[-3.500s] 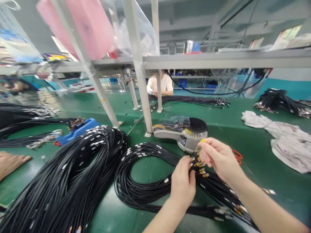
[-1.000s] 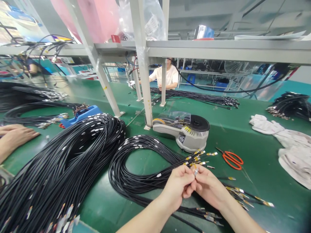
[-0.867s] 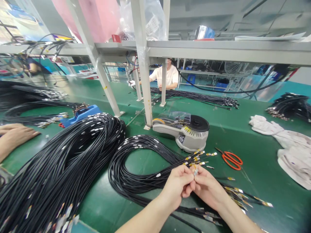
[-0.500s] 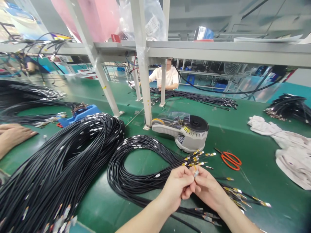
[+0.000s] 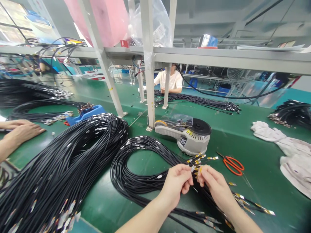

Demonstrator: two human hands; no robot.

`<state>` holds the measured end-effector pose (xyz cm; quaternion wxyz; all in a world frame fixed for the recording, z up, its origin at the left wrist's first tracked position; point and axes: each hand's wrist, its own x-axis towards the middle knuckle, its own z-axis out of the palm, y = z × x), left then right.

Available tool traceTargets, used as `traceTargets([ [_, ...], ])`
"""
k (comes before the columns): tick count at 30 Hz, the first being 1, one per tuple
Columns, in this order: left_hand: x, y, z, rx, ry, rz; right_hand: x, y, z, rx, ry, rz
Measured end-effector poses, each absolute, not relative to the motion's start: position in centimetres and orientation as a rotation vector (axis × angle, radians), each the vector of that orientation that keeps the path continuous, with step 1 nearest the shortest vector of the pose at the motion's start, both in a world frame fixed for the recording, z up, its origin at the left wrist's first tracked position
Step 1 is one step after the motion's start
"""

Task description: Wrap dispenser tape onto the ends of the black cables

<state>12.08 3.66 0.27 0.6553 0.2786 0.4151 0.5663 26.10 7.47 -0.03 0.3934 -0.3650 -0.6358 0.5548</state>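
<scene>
My left hand (image 5: 177, 183) is closed in a pinch, with a small silvery cable end (image 5: 192, 169) at its fingertips. Just to its right, my right hand (image 5: 216, 186) pinches a small bit of yellow tape (image 5: 201, 171). A narrow gap separates the two hands. Beneath and behind them lies a looped bundle of black cables (image 5: 131, 176) with white labels. Its ends (image 5: 198, 159) carry yellow tape and silvery tips, fanned out beyond my fingers. More taped cable ends (image 5: 255, 205) spread to the right of my right wrist.
A grey tape dispenser (image 5: 193, 142) stands behind the bundle. Orange-handled scissors (image 5: 233, 165) and white gloves (image 5: 289, 145) lie to the right. A large cable bundle (image 5: 73, 161) and a blue tape holder (image 5: 85, 116) are left, near another person's hand (image 5: 26, 131). Shelf posts (image 5: 150, 81) rise behind.
My hands have moved slightly apart, my right one going right with the yellow tape. The silvery end now shows by my left fingertips. The view has shifted a little.
</scene>
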Motion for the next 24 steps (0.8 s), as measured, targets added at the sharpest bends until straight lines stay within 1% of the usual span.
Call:
traceTargets([
  [3, 12.19, 3.65, 0.14, 0.778, 1.074, 1.295, 26.04, 7.06, 0.49, -0.986, -1.888, 1.158],
  [7, 12.34, 3.48, 0.03, 0.906, 1.177, 1.280, 25.53, 6.81, 0.64, -0.945, -2.049, 1.010],
  [13, 12.35, 3.43, -0.15, 0.969, 1.211, 1.268, 25.56, 6.99, 0.14, -0.910, -2.112, 0.900],
  [24, 12.18, 3.24, -0.09, 1.129, 1.268, 1.320, 25.54, 7.16, 0.27, -0.907, -2.149, 0.833],
])
